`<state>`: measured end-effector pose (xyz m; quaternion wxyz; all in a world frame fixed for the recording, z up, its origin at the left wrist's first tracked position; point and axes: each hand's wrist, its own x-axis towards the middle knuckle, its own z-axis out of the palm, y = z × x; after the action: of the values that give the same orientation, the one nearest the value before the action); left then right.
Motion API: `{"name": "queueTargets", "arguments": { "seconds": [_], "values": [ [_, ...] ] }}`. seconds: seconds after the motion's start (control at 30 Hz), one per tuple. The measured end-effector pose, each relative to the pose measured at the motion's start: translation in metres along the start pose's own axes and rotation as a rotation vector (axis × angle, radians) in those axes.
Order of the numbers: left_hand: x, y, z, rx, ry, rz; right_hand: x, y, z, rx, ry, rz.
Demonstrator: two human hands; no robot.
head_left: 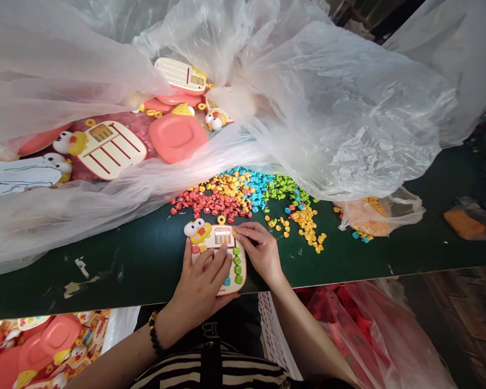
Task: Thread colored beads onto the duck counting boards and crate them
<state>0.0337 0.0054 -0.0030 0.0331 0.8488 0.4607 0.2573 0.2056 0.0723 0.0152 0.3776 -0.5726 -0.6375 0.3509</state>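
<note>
Cream rounded plastic duck toy (222, 235), yellow head (204, 236) at ten o'clock.
Square green plastic beads (237, 261) at three; left hand (200, 283) clasps toy; right hand (264, 253), can't tell grip.

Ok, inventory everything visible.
toy: 1, cream, under hands
buttons: many, red, yellow, blue, green, mid-table
back toys: several, coral, cream, back left
lower toys: many, mixed, lower left
plastic: uncounted, clear, back
bag: 1, clear, right
bundle: 1, orange, far right
red items: uncounted, red, lower right
mesh: 1, white, lower centre
table: 1, dark green, centre
shirt: 1, striped, bottom
bracelet: 1, dark, left wrist
left hand: 1, bare, on toy
right hand: 1, bare, at toy
</note>
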Motion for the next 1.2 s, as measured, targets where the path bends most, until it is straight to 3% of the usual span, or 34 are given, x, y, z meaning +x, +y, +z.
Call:
{"name": "queueTargets", "arguments": {
  "seconds": [0.33,0.6,0.77,0.93,1.0,1.07,1.13,1.2],
  "values": [
    [0.003,0.001,-0.002,-0.011,-0.012,0.001,0.021,-0.005,-0.019,0.052,-0.233,0.096],
    [0.003,-0.003,-0.002,0.013,-0.023,0.035,0.062,-0.005,-0.021,0.240,-0.533,0.461],
    [0.002,-0.002,-0.003,-0.005,-0.021,0.029,0.061,-0.004,-0.018,0.239,-0.471,0.459],
    [-0.002,0.002,-0.006,-0.009,0.011,0.016,0.036,-0.022,-0.017,0.320,-0.318,0.331],
    [-0.015,-0.001,-0.012,-0.006,0.064,0.013,0.020,-0.034,-0.016,0.413,-0.311,0.279],
    [-0.042,-0.006,-0.020,-0.007,0.174,-0.010,0.003,-0.042,-0.015,0.480,-0.392,0.245],
    [-0.087,-0.015,-0.031,0.021,0.320,-0.058,-0.012,-0.042,-0.015,0.436,-0.409,0.185],
    [-0.145,-0.025,-0.041,0.115,0.445,-0.136,-0.023,-0.031,-0.014,0.301,-0.288,0.099]
  ]
}}
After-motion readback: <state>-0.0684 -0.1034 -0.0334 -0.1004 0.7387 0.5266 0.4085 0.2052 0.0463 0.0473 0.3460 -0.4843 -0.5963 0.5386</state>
